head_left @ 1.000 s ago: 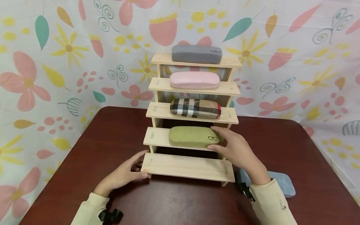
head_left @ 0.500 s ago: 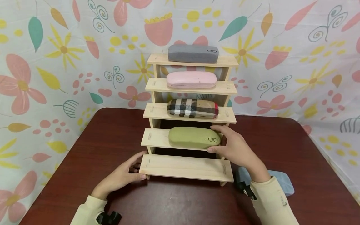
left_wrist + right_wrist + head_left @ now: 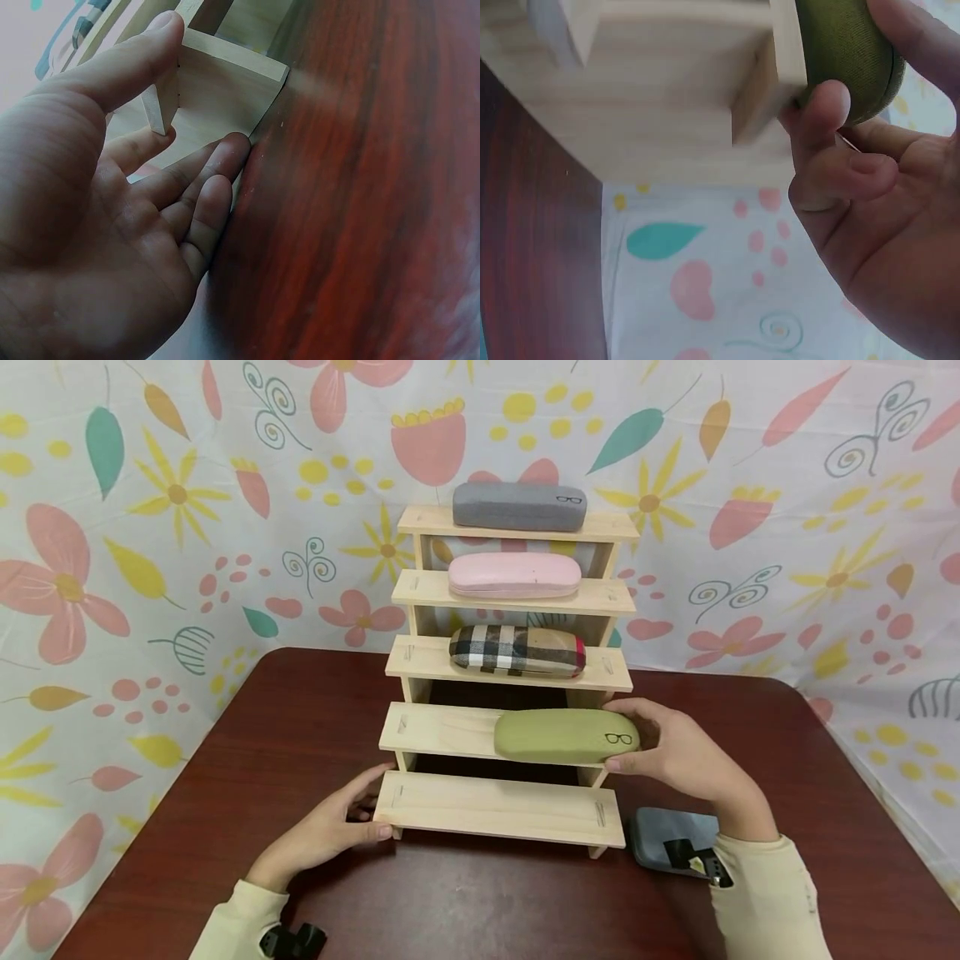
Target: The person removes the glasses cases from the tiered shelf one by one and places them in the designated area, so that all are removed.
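Note:
My right hand holds the right end of a green glasses case between thumb and fingers. The case, marked with a small spectacles drawing, lies over the second-lowest step of a pale wooden stepped rack, its right end jutting past the step. From below, the right wrist view shows fingers around the rounded end of the green case. At the lowest step's left end, my left hand grips the rack, thumb at the front corner. In the left wrist view, thumb and index finger of the left hand bracket the wooden edge.
A grey case, a pink case and a plaid case sit on the upper steps. On the dark red table, a blue case lies partly under my right wrist. Behind hangs a patterned cloth.
My right hand has moved right, sliding the green case along the step until its end sticks out past the side. My left hand keeps its place on the rack.

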The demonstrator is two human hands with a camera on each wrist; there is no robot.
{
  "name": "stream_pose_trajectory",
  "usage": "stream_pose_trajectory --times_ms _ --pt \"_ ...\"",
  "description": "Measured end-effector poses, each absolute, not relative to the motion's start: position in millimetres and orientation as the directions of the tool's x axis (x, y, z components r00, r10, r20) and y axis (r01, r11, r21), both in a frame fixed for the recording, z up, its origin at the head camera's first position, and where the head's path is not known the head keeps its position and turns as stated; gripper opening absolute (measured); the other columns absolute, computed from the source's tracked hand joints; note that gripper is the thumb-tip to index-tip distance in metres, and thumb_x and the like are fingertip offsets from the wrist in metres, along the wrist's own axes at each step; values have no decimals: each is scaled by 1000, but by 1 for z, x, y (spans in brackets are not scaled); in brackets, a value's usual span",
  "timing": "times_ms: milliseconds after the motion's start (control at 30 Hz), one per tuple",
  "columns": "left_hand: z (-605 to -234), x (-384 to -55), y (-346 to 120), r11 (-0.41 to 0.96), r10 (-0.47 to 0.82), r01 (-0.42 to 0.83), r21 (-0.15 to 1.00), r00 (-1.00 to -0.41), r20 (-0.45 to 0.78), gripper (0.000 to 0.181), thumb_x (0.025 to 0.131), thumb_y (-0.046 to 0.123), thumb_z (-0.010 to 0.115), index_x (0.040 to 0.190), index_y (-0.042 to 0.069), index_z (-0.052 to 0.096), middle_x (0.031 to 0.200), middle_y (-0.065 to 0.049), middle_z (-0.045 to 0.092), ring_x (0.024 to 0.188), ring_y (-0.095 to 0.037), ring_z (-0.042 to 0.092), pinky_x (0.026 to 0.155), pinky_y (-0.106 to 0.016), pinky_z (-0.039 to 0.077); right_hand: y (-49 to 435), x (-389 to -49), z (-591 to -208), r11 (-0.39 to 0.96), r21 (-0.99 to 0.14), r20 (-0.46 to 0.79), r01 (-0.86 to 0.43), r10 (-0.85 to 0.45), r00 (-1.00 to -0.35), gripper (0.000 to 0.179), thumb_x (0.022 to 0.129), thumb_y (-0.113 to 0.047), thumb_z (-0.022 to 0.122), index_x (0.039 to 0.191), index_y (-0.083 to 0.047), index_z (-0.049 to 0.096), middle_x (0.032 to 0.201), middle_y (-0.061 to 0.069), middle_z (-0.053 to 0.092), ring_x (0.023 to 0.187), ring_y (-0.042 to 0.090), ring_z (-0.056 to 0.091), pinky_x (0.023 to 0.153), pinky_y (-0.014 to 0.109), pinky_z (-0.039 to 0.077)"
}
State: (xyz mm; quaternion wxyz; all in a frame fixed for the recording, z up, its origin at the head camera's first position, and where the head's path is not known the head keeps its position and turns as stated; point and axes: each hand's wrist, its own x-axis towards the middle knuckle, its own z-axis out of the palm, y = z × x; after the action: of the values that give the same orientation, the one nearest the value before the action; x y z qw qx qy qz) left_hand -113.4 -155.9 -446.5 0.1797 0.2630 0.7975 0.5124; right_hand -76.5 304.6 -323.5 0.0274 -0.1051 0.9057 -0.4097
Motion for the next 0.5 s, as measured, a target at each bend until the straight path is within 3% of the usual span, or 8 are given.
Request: stream_pose_trajectory --times_ms 500 --pt "-446 -113 -156 327 613 237 915 -790 -15 82 93 24 77 159 13 30 128 -12 58 115 -29 56 91 -34 47 342 -72 -328 644 -746 89 -168 -154 -984 63 89 -15 80 143 -3 50 106 13 66 90 16 66 75 24 52"
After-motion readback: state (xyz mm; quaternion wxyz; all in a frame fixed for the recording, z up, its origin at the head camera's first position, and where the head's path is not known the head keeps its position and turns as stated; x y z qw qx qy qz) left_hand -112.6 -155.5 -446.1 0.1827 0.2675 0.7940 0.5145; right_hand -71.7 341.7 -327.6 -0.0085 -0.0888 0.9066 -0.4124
